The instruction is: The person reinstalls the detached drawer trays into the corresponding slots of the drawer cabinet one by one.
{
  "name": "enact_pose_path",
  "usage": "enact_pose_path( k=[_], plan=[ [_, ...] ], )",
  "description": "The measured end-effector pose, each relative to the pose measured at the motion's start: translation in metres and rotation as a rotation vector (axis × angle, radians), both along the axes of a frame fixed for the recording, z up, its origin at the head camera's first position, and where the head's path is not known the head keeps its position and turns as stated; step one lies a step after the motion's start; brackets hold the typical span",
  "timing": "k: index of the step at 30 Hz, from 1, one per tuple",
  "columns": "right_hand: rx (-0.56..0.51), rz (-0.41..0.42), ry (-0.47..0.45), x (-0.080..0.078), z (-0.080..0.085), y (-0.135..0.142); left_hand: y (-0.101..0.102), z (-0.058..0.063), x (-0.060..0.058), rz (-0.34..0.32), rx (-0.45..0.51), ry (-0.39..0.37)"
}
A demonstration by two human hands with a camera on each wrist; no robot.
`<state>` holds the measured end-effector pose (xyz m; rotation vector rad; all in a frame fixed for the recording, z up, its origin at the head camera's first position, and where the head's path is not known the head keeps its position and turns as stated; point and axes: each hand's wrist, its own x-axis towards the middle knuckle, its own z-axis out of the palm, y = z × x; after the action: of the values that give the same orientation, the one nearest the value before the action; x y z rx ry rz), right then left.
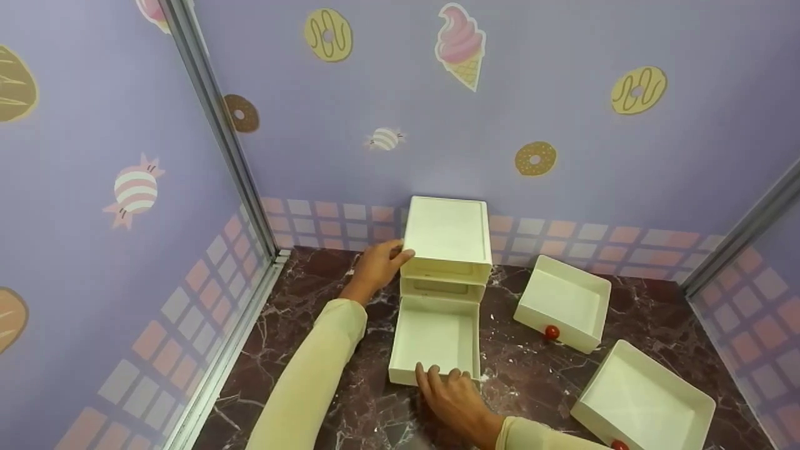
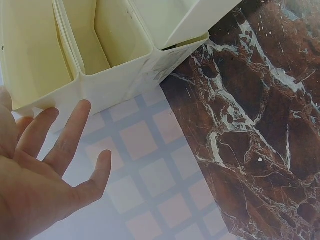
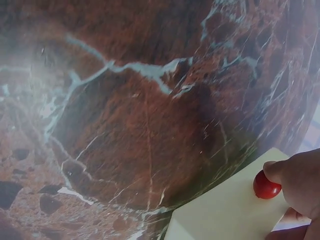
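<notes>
A white drawer cabinet [image 1: 447,229] stands against the back wall, its upper two slots without drawers. From its lowest slot a white drawer [image 1: 434,331] sticks out toward me. At the drawer's front, my right hand [image 1: 455,400] hooks its fingers over the rim. In the right wrist view the right thumb [image 3: 295,180] presses on the drawer's round red knob [image 3: 266,185]. My left hand [image 1: 379,265] touches the cabinet's left side near the top front corner. Its fingers [image 2: 70,137] look spread and fairly straight along the side wall in the left wrist view.
Two more white drawers lie on the dark marbled tabletop [image 1: 500,400] to the right: one farther back [image 1: 565,300], one nearer [image 1: 650,400], each with a red knob. Patterned walls with metal corner strips [image 1: 219,125] bound the left, back and right.
</notes>
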<state>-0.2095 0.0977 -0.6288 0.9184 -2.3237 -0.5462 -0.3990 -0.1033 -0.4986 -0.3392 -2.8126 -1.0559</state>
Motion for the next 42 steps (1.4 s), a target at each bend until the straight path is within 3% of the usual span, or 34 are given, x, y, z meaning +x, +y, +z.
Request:
enact_pose_path(
  k=[8,22,28,31,37,42],
  plan=[
    [0.018,-0.030,-0.025,-0.009,-0.012,0.004,0.001,-0.001,0.001,-0.004,-0.005,-0.005],
    [-0.113,0.135,-0.054,-0.021,-0.008,0.020,0.000,0.001,0.002,-0.004,0.030,-0.034],
    [-0.039,0.291,-0.050,-0.007,-0.015,0.030,0.000,0.000,0.001,-0.011,0.017,-0.010],
    [-0.002,0.331,-0.069,0.004,-0.023,0.034,0.000,-0.001,0.001,-0.006,0.022,-0.006],
    [-0.018,0.296,-0.062,0.013,-0.040,0.036,0.000,-0.002,0.000,0.002,0.024,-0.002],
    [-0.017,0.215,-0.132,0.014,-0.040,0.035,0.001,-0.002,0.000,-0.010,0.025,0.012]
  ],
)
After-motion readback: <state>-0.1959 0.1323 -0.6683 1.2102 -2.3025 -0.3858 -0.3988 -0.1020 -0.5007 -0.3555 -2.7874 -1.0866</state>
